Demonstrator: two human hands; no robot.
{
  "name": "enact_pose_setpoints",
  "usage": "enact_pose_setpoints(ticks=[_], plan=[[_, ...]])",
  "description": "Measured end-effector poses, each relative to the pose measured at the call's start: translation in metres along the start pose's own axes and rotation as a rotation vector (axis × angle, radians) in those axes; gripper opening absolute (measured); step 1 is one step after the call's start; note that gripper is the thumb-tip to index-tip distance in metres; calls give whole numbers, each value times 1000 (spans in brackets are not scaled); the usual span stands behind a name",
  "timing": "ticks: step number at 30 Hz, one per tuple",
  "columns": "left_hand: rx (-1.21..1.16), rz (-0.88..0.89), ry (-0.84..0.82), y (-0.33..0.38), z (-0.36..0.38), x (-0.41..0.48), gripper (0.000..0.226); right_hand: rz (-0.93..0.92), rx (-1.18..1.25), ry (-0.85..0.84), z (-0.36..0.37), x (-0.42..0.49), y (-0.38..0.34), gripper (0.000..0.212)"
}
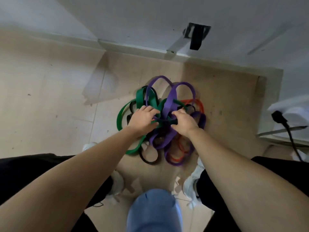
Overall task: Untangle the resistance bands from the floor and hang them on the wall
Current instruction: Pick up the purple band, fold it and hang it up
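Note:
A tangled heap of resistance bands lies on the tiled floor in front of me: a green band [120,116], purple bands [170,99], a black band [148,160] and a thin orange band [199,104]. My left hand [142,118] reaches into the left side of the heap, its fingers curled around bands at the middle. My right hand [183,121] is on the right side, fingers curled into the purple and black loops. Which band each hand grips is hidden by the fingers.
A white wall [150,22] rises just beyond the heap, with a black bracket [196,36] mounted on it. A black cable [287,133] and white furniture stand at the right. My white shoes [192,185] are close below the heap.

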State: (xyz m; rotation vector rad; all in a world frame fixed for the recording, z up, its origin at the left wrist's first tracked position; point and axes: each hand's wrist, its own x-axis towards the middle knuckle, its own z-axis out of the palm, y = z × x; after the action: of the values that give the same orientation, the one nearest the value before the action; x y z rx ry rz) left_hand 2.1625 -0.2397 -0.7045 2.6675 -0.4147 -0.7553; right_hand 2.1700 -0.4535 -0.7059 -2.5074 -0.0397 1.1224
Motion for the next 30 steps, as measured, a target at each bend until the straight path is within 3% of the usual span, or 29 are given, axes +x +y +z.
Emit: enact_pose_setpoints(ticks=[2, 5, 8, 14, 17, 21, 26, 30], plan=[[98, 73, 8, -15, 21, 20, 52, -7, -93, 1, 15, 23, 10, 50], [230, 161, -3, -38, 35, 37, 33, -24, -199, 55, 21, 41, 15, 27], [229, 140, -35, -50, 25, 41, 21, -33, -220, 92, 13, 41, 12, 15], [233, 148, -22, -27, -19, -5, 19, -114, -213, 235, -9, -21, -3, 18], [229, 147, 92, -10, -55, -22, 33, -170, -161, 398, -40, -53, -13, 28], [250, 177, 231, 22, -113, -49, 42, -241, -156, 586, -80, -108, -32, 19], [78, 271, 406, 56, -190, -86, 34, -363, 3, 749, -134, -167, -55, 18], [-88, 348, 506, 79, -240, -111, 27, -462, 162, 753, -168, -220, -75, 20]])
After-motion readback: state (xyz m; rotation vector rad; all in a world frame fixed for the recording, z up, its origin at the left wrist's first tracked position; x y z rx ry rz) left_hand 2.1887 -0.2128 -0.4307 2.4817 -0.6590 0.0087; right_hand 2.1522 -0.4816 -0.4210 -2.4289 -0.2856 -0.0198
